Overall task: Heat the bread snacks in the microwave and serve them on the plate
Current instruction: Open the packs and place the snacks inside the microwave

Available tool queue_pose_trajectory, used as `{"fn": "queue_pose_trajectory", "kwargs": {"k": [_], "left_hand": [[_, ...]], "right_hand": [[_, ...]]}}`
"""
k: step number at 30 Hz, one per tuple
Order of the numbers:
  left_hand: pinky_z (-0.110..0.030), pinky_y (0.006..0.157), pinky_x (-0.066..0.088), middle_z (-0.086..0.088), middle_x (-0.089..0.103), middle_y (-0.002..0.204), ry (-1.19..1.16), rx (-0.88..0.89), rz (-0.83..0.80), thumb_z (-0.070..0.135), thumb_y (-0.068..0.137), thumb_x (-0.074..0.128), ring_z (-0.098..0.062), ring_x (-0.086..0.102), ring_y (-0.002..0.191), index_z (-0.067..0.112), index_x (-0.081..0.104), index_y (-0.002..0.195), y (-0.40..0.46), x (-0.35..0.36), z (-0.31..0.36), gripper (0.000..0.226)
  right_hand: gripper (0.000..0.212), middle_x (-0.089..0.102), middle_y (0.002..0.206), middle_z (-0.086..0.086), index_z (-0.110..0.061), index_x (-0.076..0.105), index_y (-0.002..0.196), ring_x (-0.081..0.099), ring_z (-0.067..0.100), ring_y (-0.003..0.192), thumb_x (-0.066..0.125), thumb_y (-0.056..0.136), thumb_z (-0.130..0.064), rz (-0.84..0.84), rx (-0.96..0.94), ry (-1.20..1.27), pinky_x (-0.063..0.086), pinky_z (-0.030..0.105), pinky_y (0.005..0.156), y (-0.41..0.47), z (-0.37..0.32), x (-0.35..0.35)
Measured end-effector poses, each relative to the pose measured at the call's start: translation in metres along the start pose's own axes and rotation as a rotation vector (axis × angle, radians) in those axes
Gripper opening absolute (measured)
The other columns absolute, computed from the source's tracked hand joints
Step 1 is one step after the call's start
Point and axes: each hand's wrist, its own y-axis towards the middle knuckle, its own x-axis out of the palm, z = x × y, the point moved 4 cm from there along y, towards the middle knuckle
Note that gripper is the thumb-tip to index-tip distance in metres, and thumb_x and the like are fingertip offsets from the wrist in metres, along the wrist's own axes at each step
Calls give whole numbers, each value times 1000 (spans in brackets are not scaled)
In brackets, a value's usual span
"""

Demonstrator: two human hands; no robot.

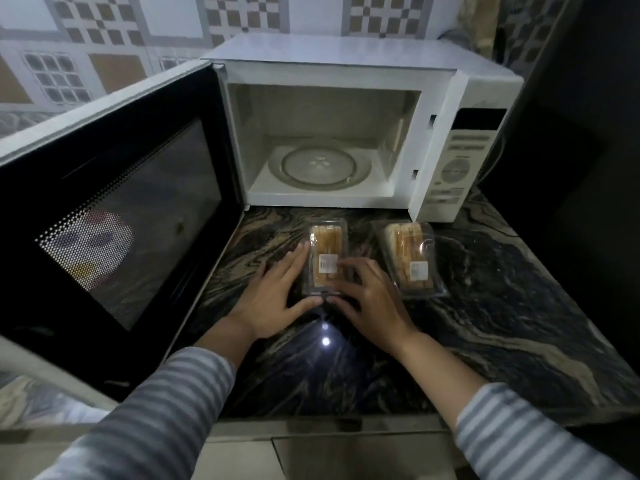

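Observation:
Two clear plastic packs of bread snacks lie on the dark marbled counter in front of a white microwave (pixel 436 109). The left pack (pixel 327 247) sits between my hands. My left hand (pixel 277 296) rests along its left side and near edge. My right hand (pixel 367 296) lies on its right side, fingertips on the lid near the white label. The right pack (pixel 410 258) lies untouched just right of my right hand. Inside the open microwave cavity the glass turntable (pixel 320 166) is bare. No plate is in view.
The microwave door (pixel 114 216) stands swung open to the left and overhangs the counter's left part. The control panel (pixel 457 164) is on the microwave's right. A dark wall rises at the right. The counter (pixel 502 323) ends at a front edge near my sleeves.

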Motion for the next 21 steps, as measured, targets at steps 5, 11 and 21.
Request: {"fn": "queue_pose_trajectory", "kwargs": {"k": [5,11,21], "left_hand": [[-46,120,6,7,11,161,11,-24,-7,76,81,28,-10,12,147,46,-24,141,1,2,-1,85],[-52,116,8,17,-13,159,49,41,50,70,85,31,-8,0,148,47,-22,142,0,2,1,81],[-52,117,7,15,-7,160,109,34,8,73,85,28,-13,5,148,55,-23,139,2,4,1,76]], "right_hand": [[28,63,116,12,-14,77,90,52,29,113,55,87,-32,75,-54,-12,49,43,90,3,-3,0],[20,64,121,15,0,70,95,46,30,130,54,91,-11,87,-185,-1,33,32,112,2,-7,13],[20,66,116,17,4,67,96,47,33,130,51,92,-6,91,-203,-4,41,41,107,1,-10,12]]}}
